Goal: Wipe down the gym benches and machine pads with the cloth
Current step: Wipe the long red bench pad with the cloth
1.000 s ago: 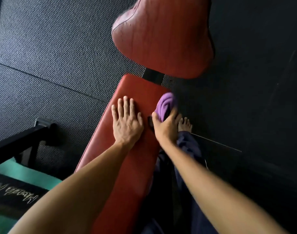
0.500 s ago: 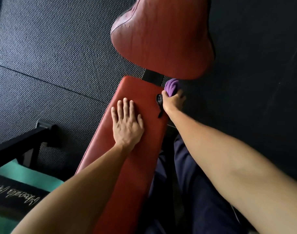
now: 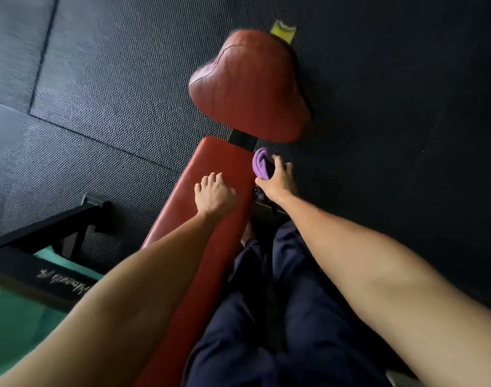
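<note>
A long red bench pad [image 3: 216, 163] runs from the lower middle up toward a wider red seat pad [image 3: 250, 88], with a black bracket [image 3: 243, 139] between the two. My left hand [image 3: 213, 195] rests flat on the long pad, fingers spread. My right hand [image 3: 278, 178] grips a bunched purple cloth [image 3: 262, 163] against the pad's right edge, near its far corner. The cloth sticks out above my fingers.
Black rubber mat flooring [image 3: 99, 93] surrounds the bench. A black metal frame [image 3: 57, 227] and a green mat [image 3: 12, 325] lie at the lower left. My dark trousers [image 3: 280, 317] fill the lower middle. A yellow tag [image 3: 283, 30] shows beyond the seat pad.
My right hand slid the cloth up the pad's right edge toward the far corner. The view has pulled back and tilted. My left hand stays on the pad.
</note>
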Available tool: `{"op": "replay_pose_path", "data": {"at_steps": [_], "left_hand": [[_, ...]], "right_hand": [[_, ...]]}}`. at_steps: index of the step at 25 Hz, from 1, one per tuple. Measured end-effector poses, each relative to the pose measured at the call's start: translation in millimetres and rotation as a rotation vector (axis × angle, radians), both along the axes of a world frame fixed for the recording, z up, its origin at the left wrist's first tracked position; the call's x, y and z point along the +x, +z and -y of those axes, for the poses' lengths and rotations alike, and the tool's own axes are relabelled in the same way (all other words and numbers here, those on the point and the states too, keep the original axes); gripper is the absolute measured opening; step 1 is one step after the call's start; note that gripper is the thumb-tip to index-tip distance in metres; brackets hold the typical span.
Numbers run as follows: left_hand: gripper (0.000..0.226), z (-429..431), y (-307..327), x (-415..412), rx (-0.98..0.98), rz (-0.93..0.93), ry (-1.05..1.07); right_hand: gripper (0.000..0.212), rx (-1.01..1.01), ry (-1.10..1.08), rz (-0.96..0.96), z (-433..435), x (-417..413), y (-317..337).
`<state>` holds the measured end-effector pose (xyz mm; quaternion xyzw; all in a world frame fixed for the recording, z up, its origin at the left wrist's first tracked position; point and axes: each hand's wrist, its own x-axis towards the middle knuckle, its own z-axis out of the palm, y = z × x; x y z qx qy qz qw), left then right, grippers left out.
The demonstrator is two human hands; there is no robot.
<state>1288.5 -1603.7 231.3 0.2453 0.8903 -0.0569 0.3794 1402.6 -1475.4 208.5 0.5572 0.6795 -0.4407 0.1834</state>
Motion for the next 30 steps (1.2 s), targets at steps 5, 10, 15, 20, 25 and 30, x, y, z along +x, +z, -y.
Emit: {"op": "replay_pose_path", "data": {"at_steps": [5,10,15,20,25,30], "left_hand": [[0.055,-35,103,31,0.035,0.05,0.168],[0.054,-68,164,42,0.044,0.014,0.277],[0.052,-99,178,43,0.071,0.008,0.398],[0.053,-129,159,32,0.06,0.086,0.613],[0.053,-158,148,12,0.075,0.149,0.803],[0.049,-180,138,0,0.141,0.16,0.974]], "right_hand": [[0.071,-0.004,0.1,-0.037,-16,25,101],[0.071,0.047,0.215,-0.157,-49,24,179],[0.074,0.127,0.413,-0.171,-98,1,209],[0.073,0.154,0.644,-0.143,-145,-36,202],[0.076,0.194,0.896,-0.079,-184,-75,198],[0.076,0.21,1.099,-0.074,-210,-116,194]]}}
